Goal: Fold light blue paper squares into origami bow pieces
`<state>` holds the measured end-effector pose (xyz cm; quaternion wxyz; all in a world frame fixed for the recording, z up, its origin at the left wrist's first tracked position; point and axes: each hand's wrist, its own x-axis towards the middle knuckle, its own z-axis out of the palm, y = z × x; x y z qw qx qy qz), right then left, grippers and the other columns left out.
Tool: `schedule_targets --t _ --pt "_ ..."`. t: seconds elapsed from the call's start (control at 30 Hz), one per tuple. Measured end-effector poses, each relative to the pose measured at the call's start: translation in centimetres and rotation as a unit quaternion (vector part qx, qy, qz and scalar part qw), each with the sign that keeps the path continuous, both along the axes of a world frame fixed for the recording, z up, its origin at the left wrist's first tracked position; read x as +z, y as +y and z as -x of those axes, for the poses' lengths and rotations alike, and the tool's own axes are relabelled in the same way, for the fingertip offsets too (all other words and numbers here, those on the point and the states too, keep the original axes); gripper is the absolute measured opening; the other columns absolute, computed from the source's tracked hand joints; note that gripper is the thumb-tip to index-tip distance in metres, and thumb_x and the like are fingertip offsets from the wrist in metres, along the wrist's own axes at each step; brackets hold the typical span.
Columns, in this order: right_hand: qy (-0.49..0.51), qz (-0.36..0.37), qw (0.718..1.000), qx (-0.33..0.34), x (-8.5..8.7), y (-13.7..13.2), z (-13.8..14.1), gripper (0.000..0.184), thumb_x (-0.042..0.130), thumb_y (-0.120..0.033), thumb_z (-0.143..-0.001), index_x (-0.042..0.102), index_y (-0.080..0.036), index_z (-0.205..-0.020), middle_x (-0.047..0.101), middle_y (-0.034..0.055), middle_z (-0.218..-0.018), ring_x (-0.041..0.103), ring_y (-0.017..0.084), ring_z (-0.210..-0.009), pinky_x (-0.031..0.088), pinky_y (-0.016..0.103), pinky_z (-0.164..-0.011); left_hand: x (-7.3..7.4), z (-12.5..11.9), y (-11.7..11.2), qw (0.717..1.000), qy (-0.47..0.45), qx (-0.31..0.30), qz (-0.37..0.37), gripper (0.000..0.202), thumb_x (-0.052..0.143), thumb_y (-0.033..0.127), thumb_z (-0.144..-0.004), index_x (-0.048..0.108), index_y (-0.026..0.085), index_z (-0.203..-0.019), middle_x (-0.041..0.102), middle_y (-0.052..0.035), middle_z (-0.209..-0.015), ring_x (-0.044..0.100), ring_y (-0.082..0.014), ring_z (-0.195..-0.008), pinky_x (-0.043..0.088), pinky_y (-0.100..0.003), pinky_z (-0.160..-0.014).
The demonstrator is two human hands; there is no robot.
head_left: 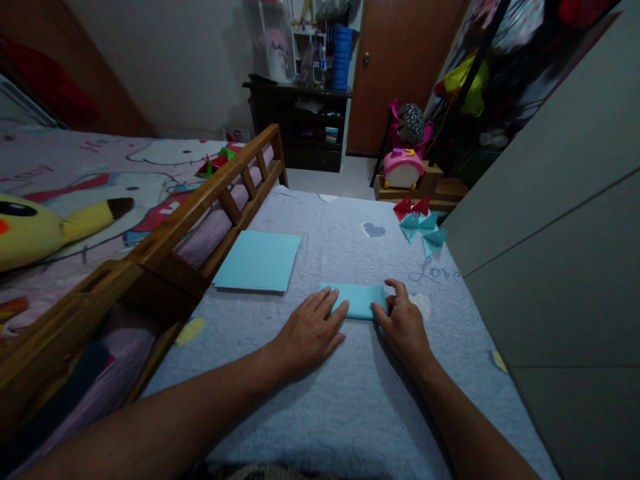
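Observation:
A light-blue sheet of paper (pixel 361 300), folded into a long narrow rectangle, lies on the patterned bedspread (pixel 320 233) in front of me. My left hand (pixel 313 328) lies over its left end, palm down with the fingers stretched out. At the right end, my right hand (pixel 401 319) holds the paper's edge, thumb on the near side and index finger bent at the far corner. A stack of light-blue square paper (pixel 259 261) rests to the left, apart from both hands.
Folded light-blue paper shapes (pixel 424 228) and red ones (pixel 411 207) sit at the far right corner. A wooden rail (pixel 210 200) borders the left side, with a yellow plush toy (pixel 50 230) beyond it. A pale cabinet (pixel 560 253) stands close on the right.

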<state>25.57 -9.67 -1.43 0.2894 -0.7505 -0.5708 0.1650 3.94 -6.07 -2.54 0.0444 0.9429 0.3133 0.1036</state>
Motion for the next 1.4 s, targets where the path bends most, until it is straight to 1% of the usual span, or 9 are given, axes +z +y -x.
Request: schedule_targets --t 0.27,0.37,0.47,0.63,0.8,0.97,1.03,1.23,1.4 --pt "-0.004 -0.013 1.0 -0.007 -0.16 -0.04 -0.03 0.047 0.05 -0.031 -0.084 0.05 -0.013 -0.127 0.058 -0.0023 -0.066 0.052 0.017 -0.055 0.032 0.027 -0.057 -0.61 0.19 0.01 1.0 -0.016 0.013 -0.014 0.054 0.055 0.041 -0.095 0.043 0.017 -0.142 0.048 -0.0184 -0.149 0.045 -0.0339 -0.138 0.036 -0.048 -0.112" --pt "-0.001 -0.019 1.0 -0.003 -0.24 -0.02 -0.08 0.046 0.05 -0.031 -0.084 0.05 -0.014 -0.127 0.057 -0.0028 -0.064 0.052 0.017 -0.054 0.032 0.027 -0.057 -0.73 0.19 0.02 0.999 -0.018 0.016 -0.026 0.054 0.055 0.042 -0.095 0.043 0.018 -0.141 0.049 -0.0171 -0.148 0.046 -0.0331 -0.137 0.037 -0.046 -0.112" --pt "-0.003 -0.012 1.0 -0.006 -0.11 0.02 -0.05 0.046 0.05 -0.031 -0.084 0.05 -0.013 -0.127 0.056 -0.0032 -0.063 0.052 0.018 -0.054 0.032 0.028 -0.058 -0.75 0.18 0.03 0.999 -0.01 0.021 -0.022 0.055 0.054 0.042 -0.095 0.042 0.017 -0.142 0.047 -0.0171 -0.15 0.044 -0.0331 -0.138 0.036 -0.046 -0.113" --pt "-0.001 -0.002 1.0 -0.014 0.26 0.06 0.12 0.048 0.051 -0.032 -0.083 0.05 -0.013 -0.127 0.055 -0.0037 -0.061 0.052 0.018 -0.055 0.032 0.028 -0.059 -0.71 0.2 0.03 1.0 -0.002 0.023 -0.003 0.056 0.053 0.043 -0.096 0.042 0.015 -0.143 0.044 -0.0194 -0.152 0.042 -0.0343 -0.14 0.034 -0.047 -0.114" --pt "0.003 0.002 1.0 -0.018 0.33 0.06 0.21 0.048 0.051 -0.033 -0.083 0.05 -0.012 -0.127 0.056 -0.0028 -0.064 0.053 0.019 -0.056 0.033 0.028 -0.059 -0.56 0.14 0.02 1.0 0.005 0.024 0.0 0.058 0.055 0.043 -0.095 0.042 0.012 -0.142 0.044 -0.0221 -0.151 0.042 -0.0356 -0.14 0.033 -0.047 -0.115" --pt "0.018 0.003 1.0 -0.022 0.42 0.06 0.28 0.046 0.05 -0.032 -0.083 0.051 -0.013 -0.125 0.055 -0.0035 -0.061 0.054 0.019 -0.057 0.034 0.029 -0.061 -0.38 0.09 0.07 0.999 0.027 0.022 -0.003 0.06 0.054 0.046 -0.095 0.042 0.011 -0.143 0.043 -0.0237 -0.151 0.041 -0.0363 -0.141 0.033 -0.047 -0.115" --pt "0.021 0.003 0.999 -0.024 0.46 0.06 0.32 0.046 0.05 -0.032 -0.083 0.051 -0.013 -0.125 0.055 -0.0037 -0.061 0.054 0.019 -0.057 0.034 0.028 -0.061 -0.34 0.1 0.06 0.999 0.036 0.023 -0.004 0.061 0.052 0.047 -0.096 0.041 0.011 -0.143 0.042 -0.0235 -0.152 0.04 -0.036 -0.141 0.033 -0.047 -0.115" --pt "0.026 0.006 0.999 -0.026 0.42 0.03 0.33 0.046 0.05 -0.033 -0.084 0.05 -0.013 -0.125 0.055 -0.004 -0.062 0.054 0.019 -0.057 0.034 0.028 -0.061 -0.21 0.16 0.01 0.998 0.052 0.037 -0.002 0.059 0.046 0.049 -0.098 0.039 0.015 -0.145 0.04 -0.019 -0.155 0.039 -0.0325 -0.143 0.031 -0.045 -0.117" --pt "0.02 0.003 0.999 -0.03 0.28 0.04 0.33 0.043 0.05 -0.032 -0.084 0.051 -0.014 -0.123 0.055 -0.0039 -0.062 0.054 0.019 -0.057 0.033 0.028 -0.06 0.09 0.14 0.02 0.998 0.058 0.034 0.002 0.06 0.047 0.05 -0.097 0.039 0.014 -0.145 0.04 -0.0202 -0.155 0.038 -0.0332 -0.144 0.031 -0.045 -0.117"
